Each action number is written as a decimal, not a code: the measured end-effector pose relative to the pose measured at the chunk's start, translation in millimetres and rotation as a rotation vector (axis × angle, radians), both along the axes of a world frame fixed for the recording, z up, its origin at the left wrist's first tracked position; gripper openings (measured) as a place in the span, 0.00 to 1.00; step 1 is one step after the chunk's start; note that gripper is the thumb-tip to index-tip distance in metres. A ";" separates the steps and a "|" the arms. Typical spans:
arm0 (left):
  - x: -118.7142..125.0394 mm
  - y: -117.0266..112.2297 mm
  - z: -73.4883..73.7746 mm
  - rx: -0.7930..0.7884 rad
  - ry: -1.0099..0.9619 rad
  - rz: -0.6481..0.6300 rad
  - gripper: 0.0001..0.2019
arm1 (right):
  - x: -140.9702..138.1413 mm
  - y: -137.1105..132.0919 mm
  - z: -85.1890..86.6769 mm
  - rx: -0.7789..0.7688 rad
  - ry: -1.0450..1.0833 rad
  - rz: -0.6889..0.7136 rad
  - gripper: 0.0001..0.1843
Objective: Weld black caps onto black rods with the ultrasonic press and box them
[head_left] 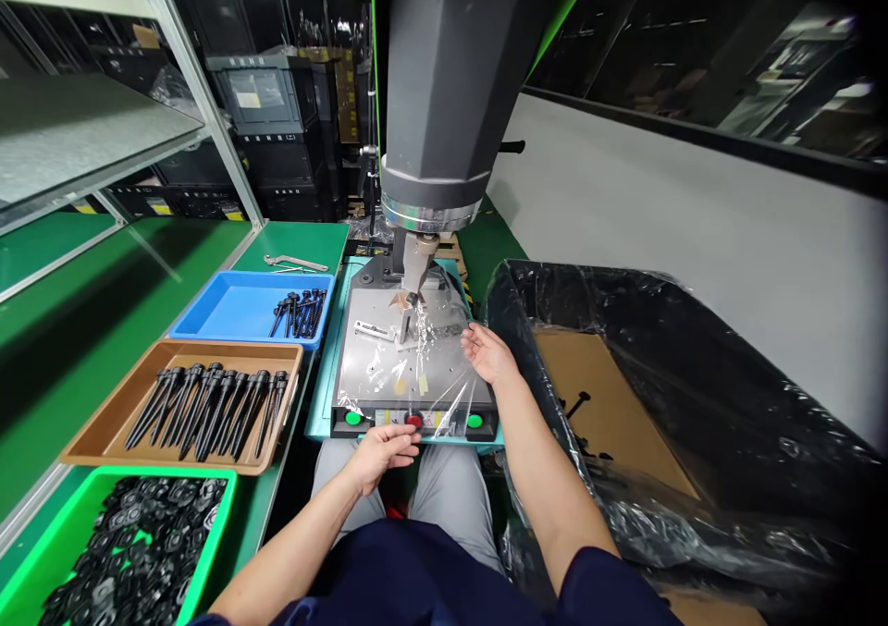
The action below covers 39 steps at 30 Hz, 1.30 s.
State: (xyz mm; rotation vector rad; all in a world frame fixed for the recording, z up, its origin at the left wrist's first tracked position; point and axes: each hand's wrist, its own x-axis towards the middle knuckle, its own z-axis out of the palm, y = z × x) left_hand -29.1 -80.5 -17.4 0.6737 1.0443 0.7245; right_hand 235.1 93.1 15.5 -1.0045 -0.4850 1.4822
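A clear plastic bag lies over the metal plate of the press, its glints and creases running toward me. Raised at the plate's right side, my right hand has its fingers closed on the bag's edge. Lower down, in front of the red button, my left hand pinches the near edge with thumb and fingers. Above the plate hangs the press's metal horn. A small black part sits in the fixture right under its tip.
Green buttons flank the plate's front. At left stand a blue tray and a brown tray of black stakes, and a green tray of black parts. A wrench lies behind. At right is a plastic-lined bin with cardboard.
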 end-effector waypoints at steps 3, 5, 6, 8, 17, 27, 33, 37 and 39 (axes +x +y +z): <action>-34.0 -0.5 14.8 0.008 0.122 -0.312 0.26 | 0.8 -3.0 1.3 0.031 -0.105 -0.002 0.16; -62.8 9.7 34.2 0.101 0.183 -0.480 0.23 | 1.9 -6.2 2.9 0.045 -0.167 -0.002 0.20; -75.9 18.7 45.5 0.155 0.202 -0.495 0.23 | 2.5 -7.9 3.9 0.052 -0.193 -0.004 0.21; -95.2 43.9 66.8 0.282 0.187 -0.338 0.21 | 3.7 -11.3 6.2 0.065 -0.227 -0.010 0.23; -69.7 173.4 86.2 0.289 0.052 0.338 0.11 | 7.2 -36.3 11.2 0.045 -0.267 0.053 0.28; -34.1 198.0 111.3 0.036 -0.234 0.032 0.12 | 5.7 -70.8 17.0 0.125 -0.311 0.070 0.32; -24.4 159.5 109.6 0.103 -0.414 -0.092 0.16 | 2.7 -120.6 18.2 0.249 -0.329 0.173 0.28; -10.0 123.7 78.6 -0.048 -0.506 -0.266 0.26 | 5.7 -164.6 6.9 0.226 -0.300 0.299 0.25; 0.1 106.6 56.0 -0.128 -0.513 -0.350 0.31 | 10.5 -182.9 5.3 0.203 -0.272 0.346 0.23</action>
